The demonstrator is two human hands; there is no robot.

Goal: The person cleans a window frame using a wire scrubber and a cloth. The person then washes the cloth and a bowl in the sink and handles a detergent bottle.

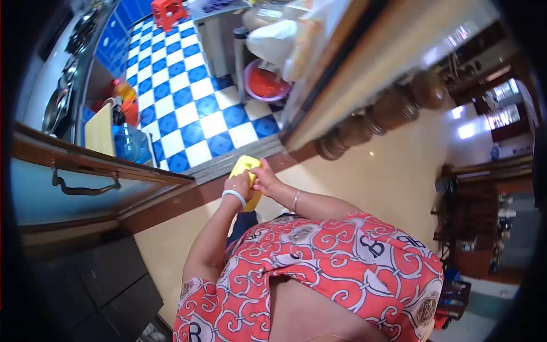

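Observation:
A yellow object point(245, 165), which looks like a plastic bottle or jug, is held in front of the body near the doorway sill. My left hand point(239, 183), with a pale band at its wrist, is closed on its left side. My right hand point(265, 178), with a thin bangle at the wrist, grips its upper right side. The two hands are close together. The lower part of the yellow object shows below them, partly hidden by my fingers and wrist.
Beyond the sill point(228, 157) lies a blue-and-white checkered floor point(202, 89). A door with a handle point(85, 185) stands at left, dark cabinet point(108, 279) below it. A red stool point(167, 12), a basin point(265, 82) and a blue container point(130, 142) are farther in.

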